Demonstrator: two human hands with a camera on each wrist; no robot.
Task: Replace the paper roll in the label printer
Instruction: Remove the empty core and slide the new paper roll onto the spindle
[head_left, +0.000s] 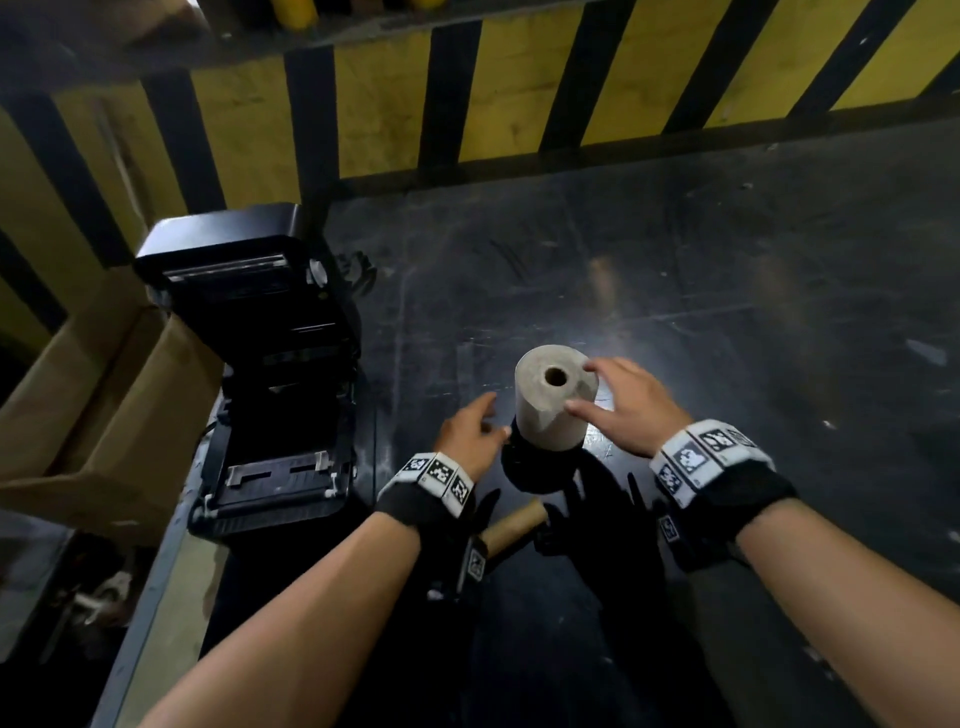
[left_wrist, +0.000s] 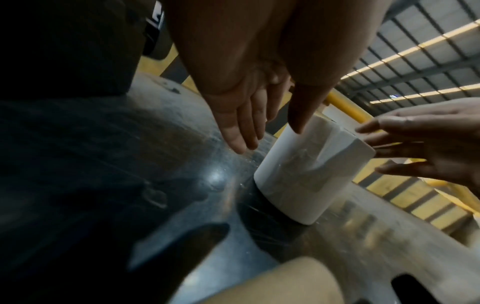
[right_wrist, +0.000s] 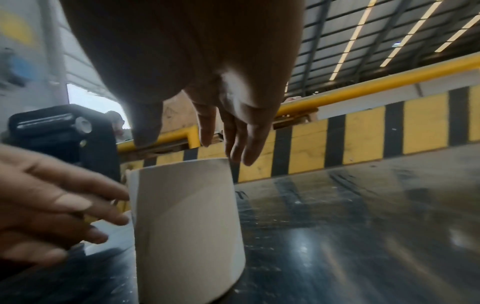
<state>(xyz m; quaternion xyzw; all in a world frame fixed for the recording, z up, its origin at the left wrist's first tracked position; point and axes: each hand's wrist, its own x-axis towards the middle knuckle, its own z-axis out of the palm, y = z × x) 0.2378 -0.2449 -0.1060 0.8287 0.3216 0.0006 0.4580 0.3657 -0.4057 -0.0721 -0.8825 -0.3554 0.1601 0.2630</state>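
Note:
A white paper roll (head_left: 553, 410) (left_wrist: 306, 174) (right_wrist: 187, 226) stands on end on the black table (head_left: 727, 312), its core hole facing up. My left hand (head_left: 496, 415) (left_wrist: 270, 135) is open just left of the roll, fingers straight and close to its side. My right hand (head_left: 582, 387) (right_wrist: 194, 148) is open with spread fingers over the roll's top right edge and holds nothing. The black label printer (head_left: 270, 374) (right_wrist: 59, 139) stands at the table's left edge with its lid tipped up and its paper bay dark. An empty brown cardboard core (head_left: 514, 525) (left_wrist: 280, 286) lies by my left wrist.
A cardboard box (head_left: 88, 415) sits left of the printer, beyond the table edge. A yellow and black striped barrier (head_left: 519, 104) runs along the back of the table. The worn black surface stretches to the right of the roll.

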